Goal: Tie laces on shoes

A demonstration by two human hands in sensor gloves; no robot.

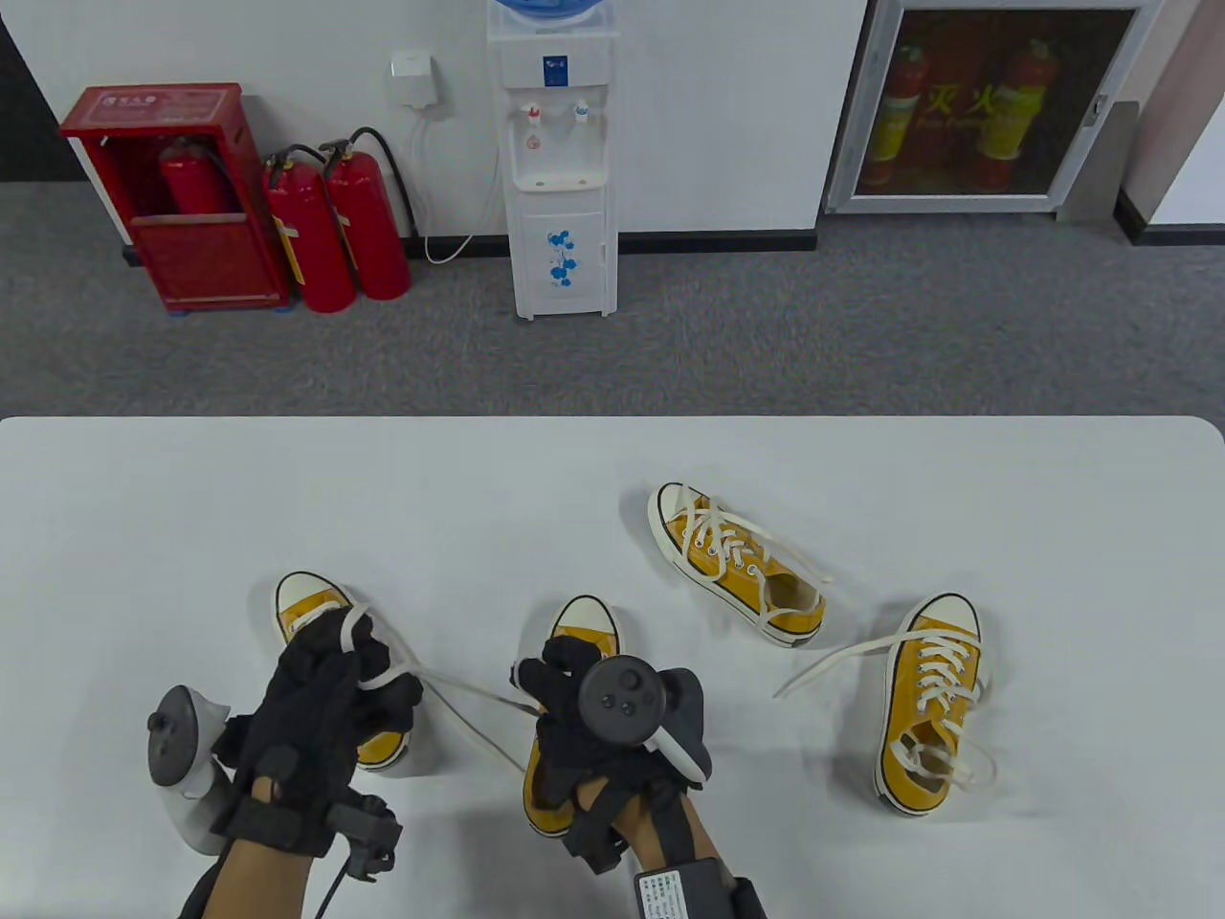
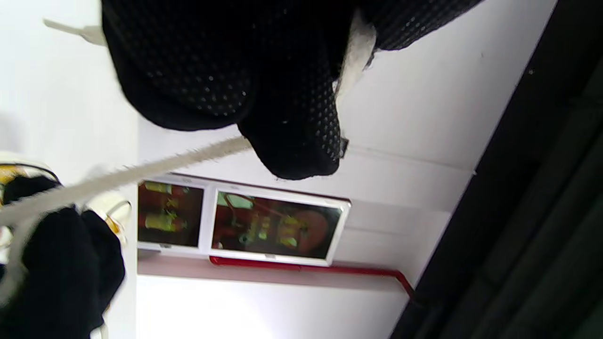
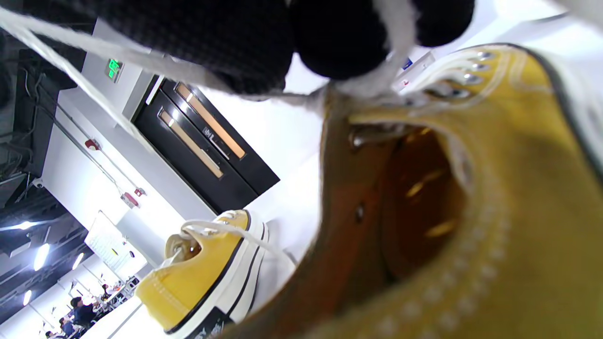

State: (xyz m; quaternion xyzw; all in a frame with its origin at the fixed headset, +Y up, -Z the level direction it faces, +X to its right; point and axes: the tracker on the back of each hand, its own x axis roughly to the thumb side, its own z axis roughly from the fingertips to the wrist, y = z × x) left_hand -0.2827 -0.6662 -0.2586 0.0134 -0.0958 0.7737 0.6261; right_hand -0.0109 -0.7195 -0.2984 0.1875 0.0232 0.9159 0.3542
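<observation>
Your left hand has white lace wrapped round its curled fingers, and your right hand pinches the other end over the centre shoe at lower middle of the frame. The lace runs taut between them, likely to cinch the crossing before a bow. The hands sit well apart. Another shoe lies under your left hand; two more shoes wait untied to the right on the counter.

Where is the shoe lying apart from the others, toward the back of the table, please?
In the table view, that yellow sneaker lies right of centre, farther back than the other three, beyond the right hand and back-left of the rightmost sneaker.
</observation>
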